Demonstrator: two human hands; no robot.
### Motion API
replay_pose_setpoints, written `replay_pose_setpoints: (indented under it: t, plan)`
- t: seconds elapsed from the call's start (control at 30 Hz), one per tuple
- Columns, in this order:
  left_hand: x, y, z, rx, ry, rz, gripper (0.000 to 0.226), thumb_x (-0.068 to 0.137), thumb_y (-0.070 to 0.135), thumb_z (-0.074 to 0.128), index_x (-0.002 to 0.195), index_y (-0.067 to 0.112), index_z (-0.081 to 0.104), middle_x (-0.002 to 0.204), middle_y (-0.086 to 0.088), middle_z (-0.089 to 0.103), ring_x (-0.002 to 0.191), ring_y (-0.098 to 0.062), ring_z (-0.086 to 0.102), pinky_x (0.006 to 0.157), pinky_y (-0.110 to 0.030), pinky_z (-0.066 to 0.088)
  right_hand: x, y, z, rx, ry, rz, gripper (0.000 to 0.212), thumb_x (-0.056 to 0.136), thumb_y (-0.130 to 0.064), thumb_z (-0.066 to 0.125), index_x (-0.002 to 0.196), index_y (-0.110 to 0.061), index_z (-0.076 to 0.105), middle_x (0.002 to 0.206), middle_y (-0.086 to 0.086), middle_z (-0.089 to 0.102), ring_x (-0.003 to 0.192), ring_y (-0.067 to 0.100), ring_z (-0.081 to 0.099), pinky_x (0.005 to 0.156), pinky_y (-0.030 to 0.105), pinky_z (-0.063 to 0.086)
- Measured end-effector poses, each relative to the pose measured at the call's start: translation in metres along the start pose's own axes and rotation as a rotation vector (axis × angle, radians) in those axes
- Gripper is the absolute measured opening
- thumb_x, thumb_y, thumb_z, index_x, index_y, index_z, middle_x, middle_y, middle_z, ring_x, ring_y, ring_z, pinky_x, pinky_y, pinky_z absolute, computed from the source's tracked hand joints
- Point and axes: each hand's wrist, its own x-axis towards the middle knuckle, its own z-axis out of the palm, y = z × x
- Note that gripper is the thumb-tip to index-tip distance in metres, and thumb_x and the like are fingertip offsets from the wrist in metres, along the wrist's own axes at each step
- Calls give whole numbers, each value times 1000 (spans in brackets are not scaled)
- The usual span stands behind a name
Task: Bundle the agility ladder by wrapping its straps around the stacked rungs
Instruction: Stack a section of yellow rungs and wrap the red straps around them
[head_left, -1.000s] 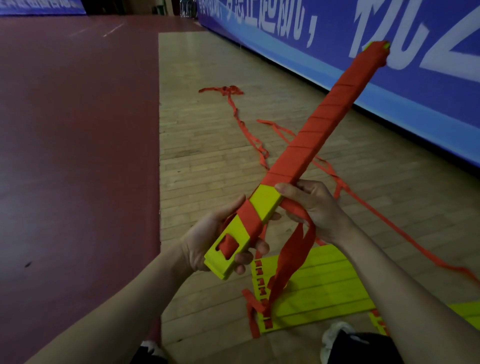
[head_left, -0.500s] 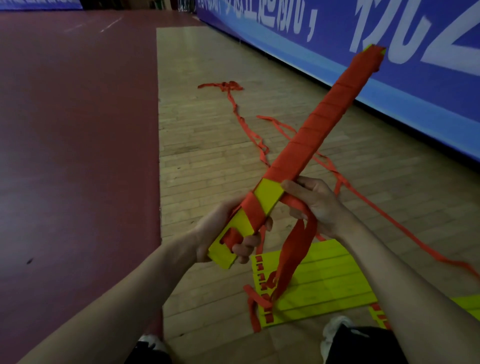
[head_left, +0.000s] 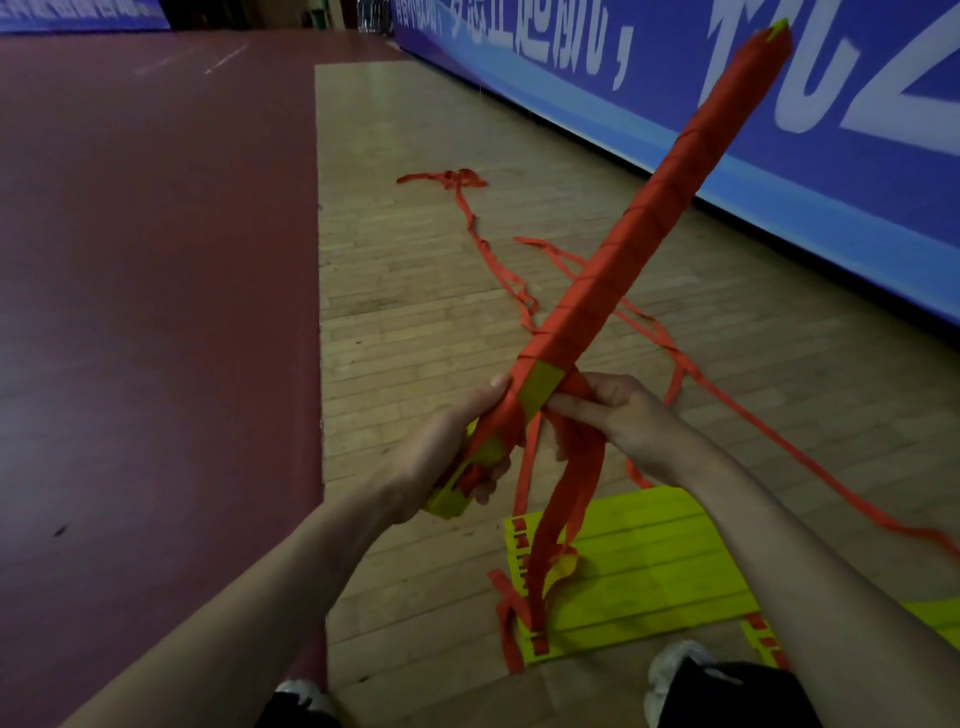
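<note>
A long stack of yellow rungs (head_left: 540, 387) points up and to the right, most of its length wrapped in red strap (head_left: 654, 208). My left hand (head_left: 441, 457) grips the stack's near yellow end from below and the left. My right hand (head_left: 608, 410) pinches the red strap just under the stack, beside the bare yellow patch. From that hand the loose strap (head_left: 566, 499) hangs down to the floor. More strap (head_left: 498, 260) trails across the wood floor beyond.
More yellow rungs (head_left: 649, 571) lie flat on the wood floor by my feet. A blue banner wall (head_left: 779, 130) runs along the right. Dark red flooring (head_left: 156, 312) lies to the left. My shoes (head_left: 675, 665) show at the bottom edge.
The stack has tipped more upright and turned about its length. My left hand has slid round its near end. My right hand has carried the strap under the stack.
</note>
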Motion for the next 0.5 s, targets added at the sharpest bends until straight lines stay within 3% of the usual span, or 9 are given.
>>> replay_pose_setpoints:
  t: [0.2,0.33,0.4,0.47,0.5]
  plan:
    - [7,-4,-2,19,169,99,54,79,61,53,85,9,66,69,-11,57,54,-17,53,54,-29,47,0,2,0,-82,105,22,13,87,-11,65,75,-11,61,52,-2,57,36,8,46,40,19,37]
    - [9,-8,-4,66,254,187,50,79,61,64,92,12,70,73,-4,58,61,-14,55,58,-29,47,5,-1,6,-92,163,-57,17,87,-10,67,72,-13,61,45,-9,46,34,2,35,37,17,26]
    - [10,-9,-1,82,284,199,61,76,58,63,100,3,66,76,-5,56,62,-13,53,57,-27,44,3,-3,9,-165,172,-120,17,87,-9,68,72,-13,63,43,-8,48,41,-2,43,44,13,32]
    - [11,-10,1,71,305,201,67,73,58,68,97,-4,61,75,-8,53,64,-16,50,56,-28,40,3,-2,9,-278,176,-176,15,85,-19,72,78,-5,68,55,4,56,58,4,49,59,23,39]
    - [11,-11,2,65,313,199,67,72,58,71,94,-4,60,73,-8,52,63,-17,49,55,-29,38,2,-2,7,-306,165,-185,24,82,-26,74,82,-2,68,63,8,57,64,10,49,63,29,38]
